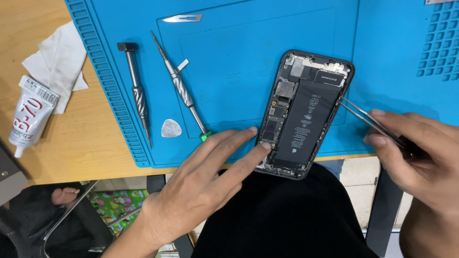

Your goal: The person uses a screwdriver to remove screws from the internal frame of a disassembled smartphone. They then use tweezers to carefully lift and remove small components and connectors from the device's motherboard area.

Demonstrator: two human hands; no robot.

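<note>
An opened smartphone [306, 112] with its black battery and circuit boards exposed lies on a blue work mat [239, 57], its lower end hanging over the table's front edge. My left hand [205, 184] rests with two fingertips on the phone's lower left corner and holds nothing. My right hand [416, 153] pinches metal tweezers [368, 119], whose tips touch the phone's right edge beside the battery.
Two metal screwdrivers [136, 91] [180, 86] and a silver pick [171, 128] lie on the mat to the left. A thin blade [181, 18] lies farther back. A glue tube [29, 114] and a crumpled tissue [57, 59] sit on the wooden table.
</note>
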